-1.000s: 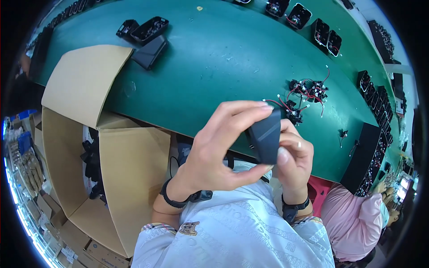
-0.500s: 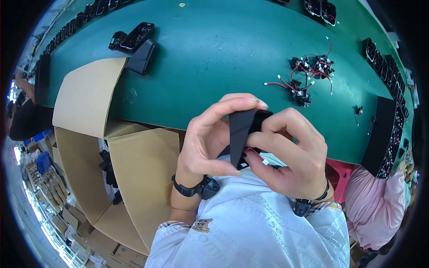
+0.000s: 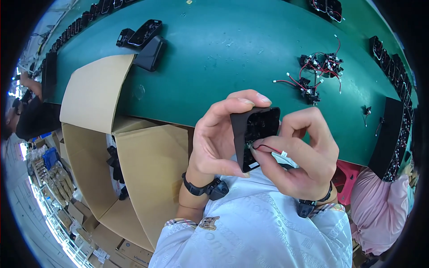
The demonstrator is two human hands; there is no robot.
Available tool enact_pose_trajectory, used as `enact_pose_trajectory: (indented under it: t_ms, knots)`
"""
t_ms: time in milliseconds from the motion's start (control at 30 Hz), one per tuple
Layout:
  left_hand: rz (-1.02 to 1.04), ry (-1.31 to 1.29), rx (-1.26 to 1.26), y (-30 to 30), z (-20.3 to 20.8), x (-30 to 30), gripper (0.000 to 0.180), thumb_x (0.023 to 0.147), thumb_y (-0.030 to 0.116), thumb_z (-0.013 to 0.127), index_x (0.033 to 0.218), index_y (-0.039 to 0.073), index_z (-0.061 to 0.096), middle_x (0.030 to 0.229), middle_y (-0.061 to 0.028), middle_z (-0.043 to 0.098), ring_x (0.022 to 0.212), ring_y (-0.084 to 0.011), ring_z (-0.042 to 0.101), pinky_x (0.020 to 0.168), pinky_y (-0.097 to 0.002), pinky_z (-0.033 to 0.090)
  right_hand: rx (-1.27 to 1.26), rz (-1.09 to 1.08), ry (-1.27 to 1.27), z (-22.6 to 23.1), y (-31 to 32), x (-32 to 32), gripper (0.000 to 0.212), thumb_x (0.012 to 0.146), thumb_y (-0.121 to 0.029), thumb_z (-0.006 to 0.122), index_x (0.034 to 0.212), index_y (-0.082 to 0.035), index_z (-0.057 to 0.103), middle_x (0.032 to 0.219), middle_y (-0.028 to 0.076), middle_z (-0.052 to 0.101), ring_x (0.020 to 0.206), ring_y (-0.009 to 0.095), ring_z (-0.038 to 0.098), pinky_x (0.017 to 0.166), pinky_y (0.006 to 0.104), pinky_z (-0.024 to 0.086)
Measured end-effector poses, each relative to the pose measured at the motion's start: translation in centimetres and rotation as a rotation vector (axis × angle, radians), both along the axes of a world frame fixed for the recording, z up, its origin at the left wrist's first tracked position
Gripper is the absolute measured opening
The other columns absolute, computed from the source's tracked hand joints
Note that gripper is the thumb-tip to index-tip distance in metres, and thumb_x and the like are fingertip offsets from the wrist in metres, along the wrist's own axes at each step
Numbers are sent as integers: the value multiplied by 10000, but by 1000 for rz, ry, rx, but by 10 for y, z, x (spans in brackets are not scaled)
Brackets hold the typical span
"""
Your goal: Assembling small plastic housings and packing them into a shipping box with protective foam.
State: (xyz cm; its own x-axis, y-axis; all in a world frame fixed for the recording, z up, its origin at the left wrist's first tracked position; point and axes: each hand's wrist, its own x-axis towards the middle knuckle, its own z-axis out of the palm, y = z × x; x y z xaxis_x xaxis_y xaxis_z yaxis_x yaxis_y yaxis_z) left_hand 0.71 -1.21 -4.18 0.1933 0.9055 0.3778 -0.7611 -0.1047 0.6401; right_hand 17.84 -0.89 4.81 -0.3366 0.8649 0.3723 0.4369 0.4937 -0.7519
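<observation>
Green table [image 3: 201, 76] spans the background. Left: open carton [image 3: 152, 178] at table edge. Left hand [image 3: 210, 134] curved into a wide C, gripping black case [image 3: 254, 127] between fingertips above and thumb below; case held in front of the person, open face toward the right. Right hand [image 3: 308, 152] nearly closed, thumb and index pinching red wire [image 3: 271, 148] at the opening. Step, as judged: handling wire inside case. Next move calls for steady left grip, fine fingertip control. Far right: wired parts [image 3: 330, 67] on table.
</observation>
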Motion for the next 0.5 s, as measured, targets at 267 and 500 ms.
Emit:
enact_pose_trajectory:
  t_ms: [267, 500]
  knots:
    - [64, 213, 52, 9, 5, -6, 954, 596, 190, 963, 1398, -40, 501, 1389, -258, 516, 1342, -337, 475, 1128, -439, 392, 72, 3, -70, -5, 8, 5, 266, 571, 41, 814, 807, -60, 743, 806, 42, 537, 686, 155, 524, 521, 257, 400]
    - [131, 717, 39, 10, 32, 4, 955, 632, 228, 951, 1409, -75, 486, 1284, -144, 520, 1148, -248, 583, 945, -362, 518, -335, 152, 296, -18, 23, 29, 182, 681, 18, 777, 837, 6, 685, 894, 70, 541, 766, 154, 533, 638, 277, 436]
